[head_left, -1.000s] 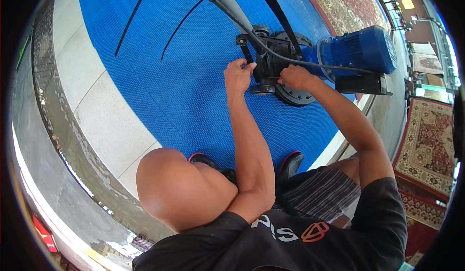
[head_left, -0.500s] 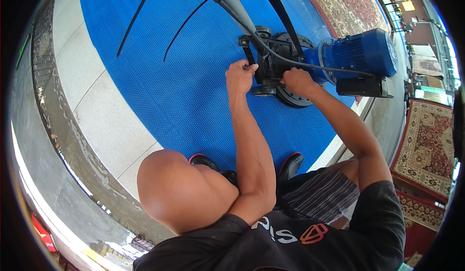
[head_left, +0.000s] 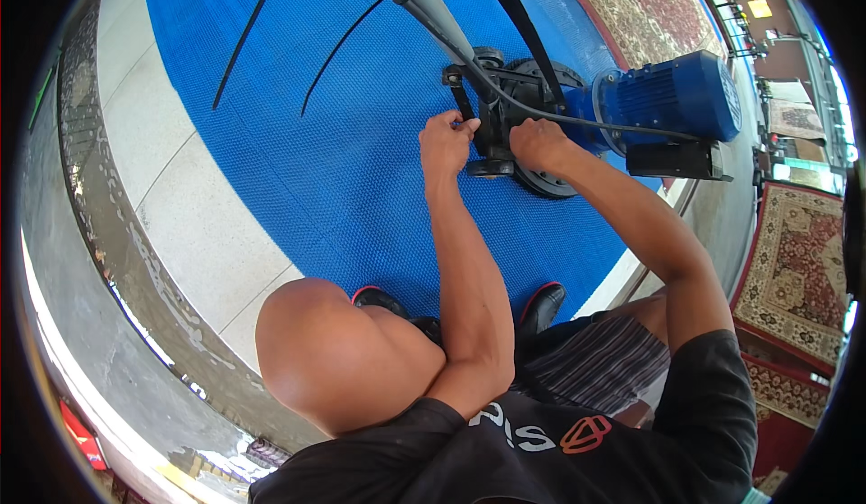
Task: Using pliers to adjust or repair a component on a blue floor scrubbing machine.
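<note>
- Head view, against half a second earlier: the right hand [head_left: 539,145] had shifted a little leftward, nearer the left hand [head_left: 445,145], its fingers more tightly curled and its back more toward the camera;
- the left hand had stayed nearly where it was; the wheeled machine [head_left: 585,103] had barely changed place;
- the machine was on the blue textured mat [head_left: 298,175], in front of the person, upper right of centre;
- its blue motor [head_left: 681,98] had its long axis running roughly left to right, the free end pointing right and slightly upward in the picture; its grey pole [head_left: 421,8] ran from the black base [head_left: 490,134] toward the upper left and out past the top edge;
- the left thumb and fingertips were close together at the lower end of a black bar [head_left: 462,98], beside the base; whether they clamped it, I could not tell;
- the right fingers were bent inward against the base, between a small wheel [head_left: 490,169] and the motor's side, above the round disc [head_left: 548,185]; what they gripped, if anything, was hidden;
- a dark cable [head_left: 577,120] crossed just above the right hand toward the motor; patterned rugs [head_left: 794,270] hung well apart at the right.
</note>
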The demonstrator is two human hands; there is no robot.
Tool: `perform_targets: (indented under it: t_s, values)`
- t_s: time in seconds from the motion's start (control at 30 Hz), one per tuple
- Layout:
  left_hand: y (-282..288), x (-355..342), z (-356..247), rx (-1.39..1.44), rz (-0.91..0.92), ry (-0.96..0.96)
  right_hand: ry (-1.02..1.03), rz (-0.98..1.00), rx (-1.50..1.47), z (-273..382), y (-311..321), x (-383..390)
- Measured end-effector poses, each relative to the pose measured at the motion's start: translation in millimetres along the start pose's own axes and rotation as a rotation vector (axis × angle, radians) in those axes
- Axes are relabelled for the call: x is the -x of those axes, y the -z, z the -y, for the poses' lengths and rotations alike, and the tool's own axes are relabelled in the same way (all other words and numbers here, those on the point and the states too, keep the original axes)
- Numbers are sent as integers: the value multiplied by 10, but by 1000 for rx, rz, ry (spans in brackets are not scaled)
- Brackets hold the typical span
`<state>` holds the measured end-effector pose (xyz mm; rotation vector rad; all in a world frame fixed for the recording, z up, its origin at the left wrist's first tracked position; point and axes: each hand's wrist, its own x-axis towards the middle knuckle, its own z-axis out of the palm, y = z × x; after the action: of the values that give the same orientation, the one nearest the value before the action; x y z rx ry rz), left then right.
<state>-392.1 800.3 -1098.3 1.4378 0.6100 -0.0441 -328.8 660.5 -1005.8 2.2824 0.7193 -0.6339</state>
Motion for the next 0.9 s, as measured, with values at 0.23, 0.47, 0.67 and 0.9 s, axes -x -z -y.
perform_targets:
  t_s: [0.23,0.47,0.67,0.9]
  values:
    - [6,25,-4,19,-21,-30,5,80,-31,45,76,0]
    - [6,-2,-35,-35,16,1,-127,109,55,291,154,-35]
    - [6,9,-42,-39,5,6,-3,30,-50,105,80,20]
    - [-38,2,-49,4,20,44,37,-9,-163,-218,-202,8]
